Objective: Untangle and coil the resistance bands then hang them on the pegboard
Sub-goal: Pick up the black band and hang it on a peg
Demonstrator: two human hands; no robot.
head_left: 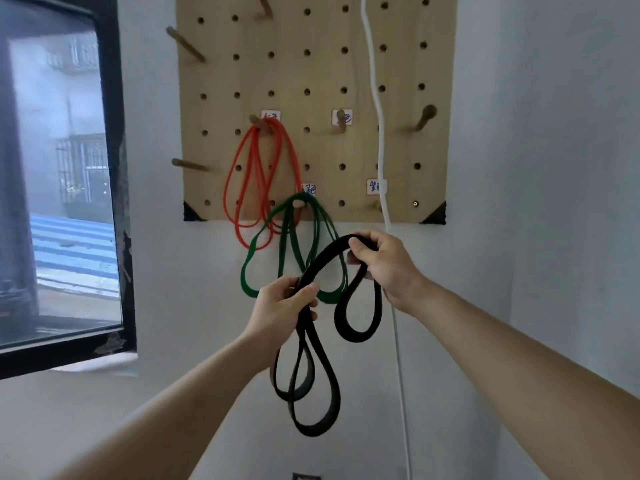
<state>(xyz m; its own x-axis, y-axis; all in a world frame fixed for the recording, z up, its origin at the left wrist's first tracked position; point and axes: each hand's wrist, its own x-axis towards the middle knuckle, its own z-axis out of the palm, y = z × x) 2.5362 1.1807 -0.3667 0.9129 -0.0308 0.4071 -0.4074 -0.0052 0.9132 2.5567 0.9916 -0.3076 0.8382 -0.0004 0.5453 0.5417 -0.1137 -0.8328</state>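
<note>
Left hand (282, 303), right hand (386, 266) grip black band (313, 431); green band (243, 275), red band (227, 194) on pegboard (325, 71).

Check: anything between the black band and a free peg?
Nothing visible blocks the free middle peg. Left hand and right hand grip the black band below the pegboard; a white cord runs past the lower-right peg.

Pegboard (325, 71): pale wood, matt, w/ wood pegs (187, 46). Black band (313, 344): matt rubber. White cord (375, 98): braided.
</note>
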